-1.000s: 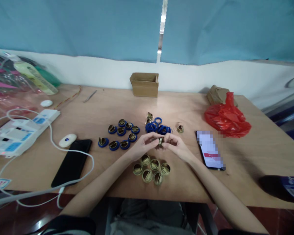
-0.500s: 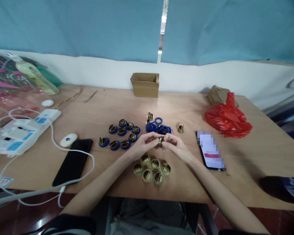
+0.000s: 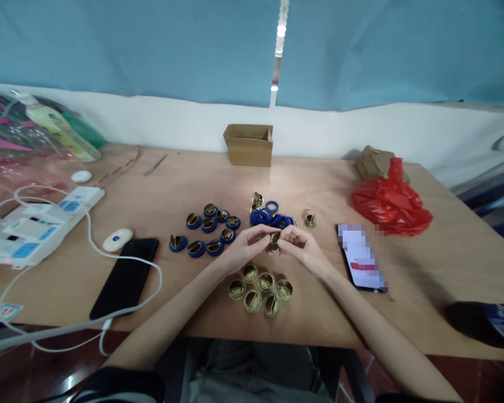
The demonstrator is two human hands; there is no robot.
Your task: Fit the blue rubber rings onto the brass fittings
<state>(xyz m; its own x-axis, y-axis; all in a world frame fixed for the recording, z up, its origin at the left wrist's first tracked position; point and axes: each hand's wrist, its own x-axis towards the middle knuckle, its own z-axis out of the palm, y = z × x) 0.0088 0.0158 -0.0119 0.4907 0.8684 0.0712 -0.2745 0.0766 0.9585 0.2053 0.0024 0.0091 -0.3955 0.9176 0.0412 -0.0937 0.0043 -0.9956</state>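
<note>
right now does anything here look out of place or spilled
Nothing spilled. One brass cap sits alone right of the blue rings, apart from the brass cluster by the left hand and right hand, which pinch a brass part. The white cable loops around the black phone and hangs off the table edge.

Soft daylight from the curtain gap [image 3: 278, 45] above the cardboard box [image 3: 247, 144], pale glare just before it, blurry bowed edges.

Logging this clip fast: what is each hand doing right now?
Left hand: closed on the small brass part.
Right hand: closed on the same brass part.
</note>
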